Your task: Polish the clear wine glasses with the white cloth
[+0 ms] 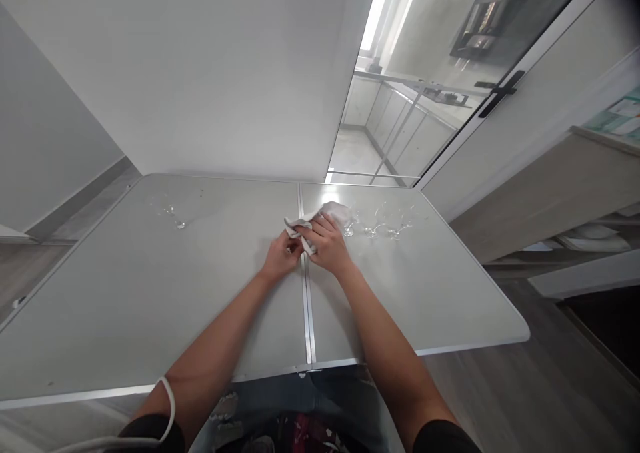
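Over the table's middle seam, my right hand [327, 245] is closed on a crumpled white cloth [336, 210]. Close against it on the left, my left hand [281, 260] has its fingers curled in at the cloth's lower edge. What those fingers grip is too small and hidden to make out. Just right of the cloth stand several clear stemmed glasses, among them a middle glass [373, 230] and a right-hand glass [397, 232]. Another clear glass [173, 213] is far off on the left half of the table.
The pale folding table [200, 306] has a metal seam [307, 306] and a metal rim. A white wall [225, 73] rises behind it. At the right are a glass door with a black handle [501, 93] and a shelf unit [545, 186]. A white cable [170, 400] loops by my left arm.
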Demonstrator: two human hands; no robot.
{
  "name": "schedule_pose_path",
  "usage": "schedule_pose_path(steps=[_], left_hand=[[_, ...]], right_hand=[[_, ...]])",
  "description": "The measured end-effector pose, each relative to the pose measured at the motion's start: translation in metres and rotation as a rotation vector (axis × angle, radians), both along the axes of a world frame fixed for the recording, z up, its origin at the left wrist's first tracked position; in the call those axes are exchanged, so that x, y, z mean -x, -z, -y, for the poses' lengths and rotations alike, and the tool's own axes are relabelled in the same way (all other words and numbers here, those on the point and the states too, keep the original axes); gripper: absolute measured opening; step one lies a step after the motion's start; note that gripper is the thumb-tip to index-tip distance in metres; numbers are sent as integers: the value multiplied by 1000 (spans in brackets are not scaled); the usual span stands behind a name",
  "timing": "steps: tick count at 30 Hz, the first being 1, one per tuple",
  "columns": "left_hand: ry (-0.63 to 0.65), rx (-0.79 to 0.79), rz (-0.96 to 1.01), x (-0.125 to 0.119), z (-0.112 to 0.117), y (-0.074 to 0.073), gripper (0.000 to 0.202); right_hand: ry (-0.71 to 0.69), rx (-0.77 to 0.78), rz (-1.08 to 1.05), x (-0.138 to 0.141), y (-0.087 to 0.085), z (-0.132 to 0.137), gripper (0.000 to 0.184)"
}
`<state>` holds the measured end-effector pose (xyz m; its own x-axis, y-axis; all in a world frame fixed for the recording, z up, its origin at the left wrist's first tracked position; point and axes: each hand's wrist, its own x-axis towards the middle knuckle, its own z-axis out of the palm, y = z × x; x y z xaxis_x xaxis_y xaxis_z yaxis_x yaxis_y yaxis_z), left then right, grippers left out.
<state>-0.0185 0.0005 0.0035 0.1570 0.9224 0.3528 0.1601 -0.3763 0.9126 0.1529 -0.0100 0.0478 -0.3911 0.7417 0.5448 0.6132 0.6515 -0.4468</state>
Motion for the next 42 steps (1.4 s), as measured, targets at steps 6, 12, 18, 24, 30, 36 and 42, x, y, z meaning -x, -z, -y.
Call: schedule_pose_path(steps=[6,12,18,24,30,36,42], left_hand=[[170,-25,-26,2,5,3,40],[231,7,175,-6,-6,12,56],[123,-77,247,-11,-12,21,53],[69,108,392,-8,-16,32,43],[112,198,457,-5,-16,24,44],[-33,121,498,6,-25,17,66],[119,186,537,6,-22,9,68]], right_hand=[[38,546,-853,-10,4,-6,30],[-96,791,-1561,26,8,-1,45],[-50,679,-1445,56,20,1,47],[-67,588,-855,45,30,-3,38],[-129,696,-788,39,32,-4,34],[-52,832,-813,22,24,-5,42],[-19,973,-803,13,19,-4,48]])
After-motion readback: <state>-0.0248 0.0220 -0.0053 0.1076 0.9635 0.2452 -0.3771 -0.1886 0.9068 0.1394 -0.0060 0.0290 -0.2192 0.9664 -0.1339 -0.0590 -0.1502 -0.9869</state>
